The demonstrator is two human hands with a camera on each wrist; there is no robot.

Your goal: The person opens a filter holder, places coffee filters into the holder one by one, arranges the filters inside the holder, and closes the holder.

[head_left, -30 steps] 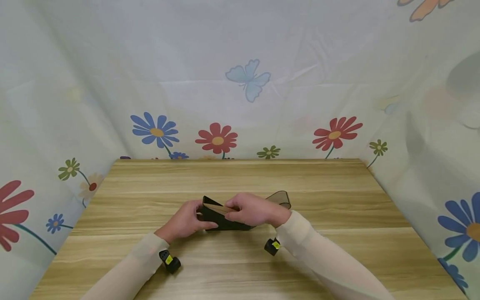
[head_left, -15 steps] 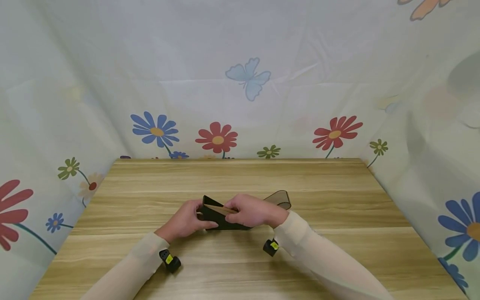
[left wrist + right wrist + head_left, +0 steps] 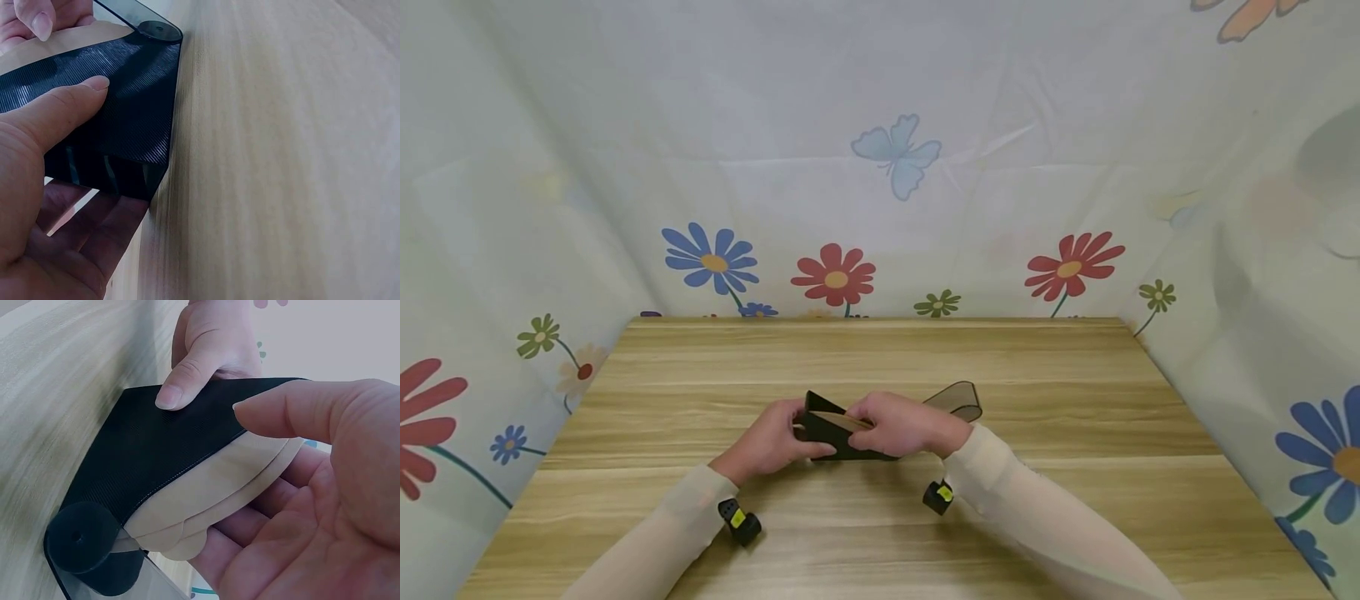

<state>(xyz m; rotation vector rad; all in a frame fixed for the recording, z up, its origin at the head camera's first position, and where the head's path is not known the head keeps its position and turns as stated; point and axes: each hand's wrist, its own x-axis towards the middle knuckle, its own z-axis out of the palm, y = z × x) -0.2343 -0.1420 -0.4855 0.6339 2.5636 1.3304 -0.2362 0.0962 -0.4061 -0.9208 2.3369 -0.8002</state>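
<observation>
A black ribbed holder (image 3: 842,442) stands on the table with its smoky see-through lid (image 3: 958,398) swung back to the right on a round hinge (image 3: 81,537). Several tan coffee filters (image 3: 212,481), stacked with rounded tabs, sit part way inside its slanted opening. My left hand (image 3: 771,442) grips the holder's left end, thumb on the ribbed front (image 3: 137,94) and fingers beneath and behind. At the opening, my right hand (image 3: 898,423) holds the filters, with fingers behind them and thumb over the holder's front edge. The filters' lower parts are hidden inside.
The wood-grain table (image 3: 880,350) extends around the holder. A white curtain (image 3: 760,100) printed with flowers and a butterfly hangs behind and along both sides. A small black camera (image 3: 741,525) is on the left wrist, another camera (image 3: 937,497) on the right.
My right hand has shifted slightly left and down, and the filters sit a little lower in the opening. The left hand and holder stay put.
</observation>
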